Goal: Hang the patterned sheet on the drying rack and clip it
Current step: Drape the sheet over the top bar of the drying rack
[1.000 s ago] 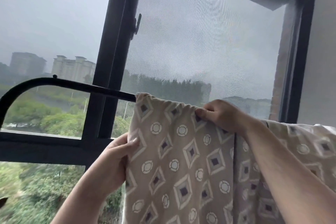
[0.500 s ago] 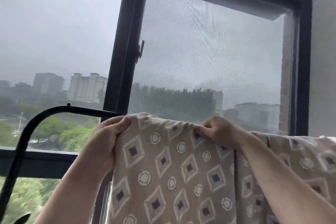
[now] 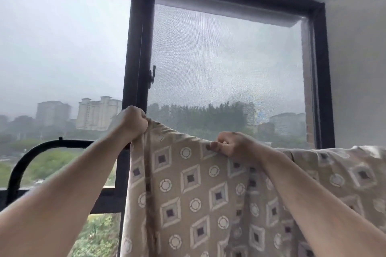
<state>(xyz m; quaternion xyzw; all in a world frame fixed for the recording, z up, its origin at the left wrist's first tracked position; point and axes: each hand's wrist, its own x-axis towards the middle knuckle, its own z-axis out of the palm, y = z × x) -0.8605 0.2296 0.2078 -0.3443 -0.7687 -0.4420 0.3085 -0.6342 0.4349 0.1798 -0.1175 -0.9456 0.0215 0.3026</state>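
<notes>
Left hand [image 3: 131, 123] fisted tight on the sheet's [image 3: 188, 194] top left corner, raised above the rack bar [image 3: 62, 143]. Right hand [image 3: 231, 145] pinching the sheet's top edge, thumb in front, fingers curled over it, right of the left hand and lower. Sheet is tan with diamonds and circles; it hangs down from both grips and runs on right of the right hand, draped level. Rack bar is black, curves down left of the left hand. Window frame [image 3: 137, 52] behind it.
</notes>
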